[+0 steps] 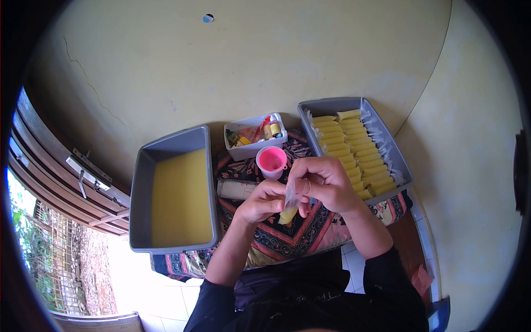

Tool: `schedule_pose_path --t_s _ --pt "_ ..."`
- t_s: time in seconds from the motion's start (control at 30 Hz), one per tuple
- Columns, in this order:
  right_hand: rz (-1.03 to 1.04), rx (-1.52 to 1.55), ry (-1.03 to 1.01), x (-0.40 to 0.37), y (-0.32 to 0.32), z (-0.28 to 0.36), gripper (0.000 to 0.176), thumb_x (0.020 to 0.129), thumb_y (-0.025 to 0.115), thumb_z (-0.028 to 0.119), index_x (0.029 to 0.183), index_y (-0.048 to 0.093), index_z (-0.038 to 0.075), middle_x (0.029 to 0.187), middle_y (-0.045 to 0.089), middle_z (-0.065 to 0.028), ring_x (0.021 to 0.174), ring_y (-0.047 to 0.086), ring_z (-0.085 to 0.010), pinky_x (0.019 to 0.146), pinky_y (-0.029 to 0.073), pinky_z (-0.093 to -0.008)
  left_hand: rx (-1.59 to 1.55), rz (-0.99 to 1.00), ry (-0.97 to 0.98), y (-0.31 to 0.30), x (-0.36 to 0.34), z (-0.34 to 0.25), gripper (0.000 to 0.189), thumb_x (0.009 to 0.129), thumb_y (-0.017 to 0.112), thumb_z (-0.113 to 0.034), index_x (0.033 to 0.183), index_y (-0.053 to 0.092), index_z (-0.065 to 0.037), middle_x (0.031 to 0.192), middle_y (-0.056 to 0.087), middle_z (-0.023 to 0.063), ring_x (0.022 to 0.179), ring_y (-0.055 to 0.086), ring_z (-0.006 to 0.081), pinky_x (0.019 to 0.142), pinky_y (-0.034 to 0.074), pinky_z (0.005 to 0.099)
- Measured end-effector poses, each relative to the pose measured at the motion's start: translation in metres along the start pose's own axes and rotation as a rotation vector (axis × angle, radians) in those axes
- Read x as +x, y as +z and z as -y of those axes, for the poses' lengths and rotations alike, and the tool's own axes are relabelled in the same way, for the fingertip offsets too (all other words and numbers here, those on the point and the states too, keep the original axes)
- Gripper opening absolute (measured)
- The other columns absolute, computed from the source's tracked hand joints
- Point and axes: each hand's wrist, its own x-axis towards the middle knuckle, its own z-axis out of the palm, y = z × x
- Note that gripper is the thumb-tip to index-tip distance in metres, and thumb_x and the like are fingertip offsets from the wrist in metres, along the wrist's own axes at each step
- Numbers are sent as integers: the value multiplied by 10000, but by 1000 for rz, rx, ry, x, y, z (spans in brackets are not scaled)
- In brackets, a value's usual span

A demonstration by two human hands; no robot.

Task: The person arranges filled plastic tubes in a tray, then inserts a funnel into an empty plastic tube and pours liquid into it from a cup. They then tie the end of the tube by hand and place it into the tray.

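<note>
Cloth with dark swirly patterns (287,240) lies under a small pink plastic cup (271,159). Just below the cup, the left hand (264,202) and the right hand (323,182) both pinch a thin clear plastic bag (288,213) with yellow stuff in its bottom. The bag hangs between the two hands. Left of the cup stands a big grey plastic tub (138,188) full of yellow liquid. Right of the cup is a grey plastic tray (326,105) with rows of filled yellow bags (354,149). Behind the cup is a white plastic box (254,149) of small things. A white roll (235,190) lies just below and left of the cup.
</note>
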Motion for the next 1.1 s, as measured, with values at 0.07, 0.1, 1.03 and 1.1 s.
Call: schedule_pose_path --t_s 0.07,0.1,1.03,1.1 --pt "17 11 3 0 1 1 124 916 571 19 815 583 -53 762 559 -83 555 555 -106 458 498 -211 0 6 -7 0 0 -2 465 875 650 -337 1089 631 75 995 665 164 934 633 254 877 460 373" --pt "33 22 8 1 2 1 129 919 569 21 812 582 -52 749 564 -82 556 552 -104 467 508 -216 -2 11 -15 1 -1 -4 428 881 648 -324 1048 649 70 967 672 151 911 635 242 866 465 366" --pt "-91 -1352 -798 28 -25 -15 388 851 634 148 1234 578 167 1394 448 -131 1323 388 -311 1052 372 -491 258 -607 42 16 -9 -21 225 933 547 -162 845 659 13 826 649 89 847 579 154 850 423 312" --pt "-63 -1394 -794 29 -24 -23 366 819 666 178 1176 618 242 1438 411 -89 1356 336 -315 1086 315 -548 192 -658 -76 21 -9 -28 230 939 541 -164 838 655 9 821 646 74 829 576 133 801 423 279"
